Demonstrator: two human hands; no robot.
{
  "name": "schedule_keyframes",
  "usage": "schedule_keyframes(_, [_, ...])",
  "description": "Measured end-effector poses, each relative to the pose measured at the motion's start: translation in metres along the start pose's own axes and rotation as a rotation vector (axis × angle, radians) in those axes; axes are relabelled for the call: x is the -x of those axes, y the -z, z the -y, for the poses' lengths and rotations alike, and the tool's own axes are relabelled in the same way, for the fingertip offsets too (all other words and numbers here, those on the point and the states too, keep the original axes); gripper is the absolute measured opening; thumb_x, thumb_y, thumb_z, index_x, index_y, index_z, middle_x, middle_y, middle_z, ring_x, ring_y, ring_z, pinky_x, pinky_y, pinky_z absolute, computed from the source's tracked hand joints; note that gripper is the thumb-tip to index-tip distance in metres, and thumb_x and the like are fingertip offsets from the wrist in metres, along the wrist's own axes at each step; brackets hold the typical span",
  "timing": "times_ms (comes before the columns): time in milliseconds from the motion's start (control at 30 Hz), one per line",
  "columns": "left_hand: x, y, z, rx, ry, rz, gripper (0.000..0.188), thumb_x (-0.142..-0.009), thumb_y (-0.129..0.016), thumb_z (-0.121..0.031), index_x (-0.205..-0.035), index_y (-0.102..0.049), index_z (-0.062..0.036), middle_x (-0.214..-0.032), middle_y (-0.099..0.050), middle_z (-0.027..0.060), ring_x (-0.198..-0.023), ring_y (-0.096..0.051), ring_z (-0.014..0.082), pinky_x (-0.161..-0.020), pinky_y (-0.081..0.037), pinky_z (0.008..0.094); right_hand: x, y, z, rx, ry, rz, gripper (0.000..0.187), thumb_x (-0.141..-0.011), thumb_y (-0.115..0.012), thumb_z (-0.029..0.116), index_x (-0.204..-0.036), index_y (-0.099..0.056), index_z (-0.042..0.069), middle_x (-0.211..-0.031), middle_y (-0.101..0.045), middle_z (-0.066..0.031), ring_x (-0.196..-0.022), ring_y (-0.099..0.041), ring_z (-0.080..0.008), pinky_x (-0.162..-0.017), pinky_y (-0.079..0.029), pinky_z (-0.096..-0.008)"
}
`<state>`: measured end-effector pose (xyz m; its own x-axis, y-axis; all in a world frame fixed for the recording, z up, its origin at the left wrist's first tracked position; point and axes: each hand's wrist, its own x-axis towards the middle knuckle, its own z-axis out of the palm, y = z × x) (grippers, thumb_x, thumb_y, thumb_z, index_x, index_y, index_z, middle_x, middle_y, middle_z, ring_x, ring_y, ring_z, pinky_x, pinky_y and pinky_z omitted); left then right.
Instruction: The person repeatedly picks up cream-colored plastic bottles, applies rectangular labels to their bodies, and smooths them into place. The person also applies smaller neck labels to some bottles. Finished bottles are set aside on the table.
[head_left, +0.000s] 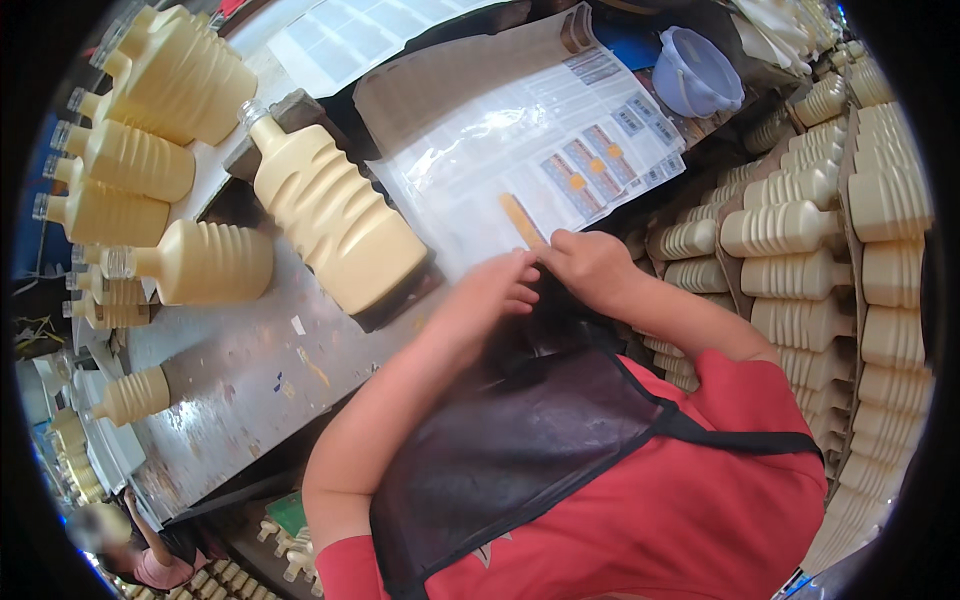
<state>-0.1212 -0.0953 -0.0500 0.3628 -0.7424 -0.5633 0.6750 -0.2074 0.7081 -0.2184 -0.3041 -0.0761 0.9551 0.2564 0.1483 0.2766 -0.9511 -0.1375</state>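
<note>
At the near edge of a stack of printed label sheets (450, 170), my two hands meet fingertip to fingertip. My right hand (590, 268) is closed in a pinch at the near end of a narrow yellow-orange label strip (522, 220). Against it, the fingers of my left hand (495, 290) are curled and pinched; what lies between them is too small to make out. Left of the sheets, a large cream plastic bottle (330, 215) lies on its side, its clear neck against a dark block (285, 120).
Several cream bottles (215, 262) lie along the left side of the metal table (250, 370). A small lavender bucket (695, 75) stands beyond the sheets. Stacked rows of bottles (790, 230) rise close on the right. Another person (150, 550) is at the lower left.
</note>
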Motion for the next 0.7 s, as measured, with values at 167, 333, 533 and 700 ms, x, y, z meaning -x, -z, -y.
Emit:
schedule_keyframes(167, [-0.002,-0.008,-0.010,0.117,0.125,-0.042,0.054,-0.106,-0.055,-0.046,-0.132,-0.063,-0.0002,-0.116,-0.065,0.0093,-0.096,-0.064,0.0177,-0.088,-0.054,0.0325,-0.027,0.030,-0.009,-0.351,-0.068,-0.091,0.007,-0.088,-0.068,0.016,-0.085,-0.066,0.009,-0.080,-0.059,-0.0122,-0.071,-0.064,-0.0349,-0.061,-0.052,-0.0446])
schedule_keyframes(333, [0.019,-0.018,-0.038,0.403,-0.257,-0.164,0.034,-0.099,-0.070,-0.035,-0.115,-0.072,-0.0044,-0.093,-0.066,-0.0022,-0.079,-0.056,0.0076,-0.070,-0.045,0.0243,-0.057,0.103,0.027,-0.294,0.155,-0.161,0.024,-0.078,-0.074,0.003,-0.100,-0.076,0.013,-0.075,-0.057,-0.0065,-0.062,-0.061,-0.0265,-0.054,-0.048,-0.0379])
schedule_keyframes(533, [0.073,0.022,-0.071,-0.141,-0.861,-0.664,0.018,-0.099,-0.071,-0.015,-0.104,-0.075,0.0010,-0.085,-0.064,-0.0012,-0.074,-0.055,0.0067,-0.070,-0.045,0.0219,-0.116,0.120,0.028,-0.234,0.335,-0.357,0.041,-0.073,-0.069,0.000,-0.109,-0.078,0.016,-0.071,-0.051,-0.0033,-0.056,-0.056,-0.0187,-0.048,-0.047,-0.0343])
schedule_keyframes(700, [0.079,0.075,-0.085,-0.267,-1.057,-0.987,0.018,-0.095,-0.077,-0.013,-0.090,-0.068,0.0024,-0.088,-0.062,0.0000,-0.078,-0.055,0.0059,-0.071,-0.047,0.0223,-0.197,0.096,0.034,-0.295,0.433,-0.557,0.026,-0.080,-0.069,0.000,-0.099,-0.078,0.015,-0.078,-0.059,-0.0047,-0.063,-0.061,-0.0224,-0.053,-0.049,-0.0343])
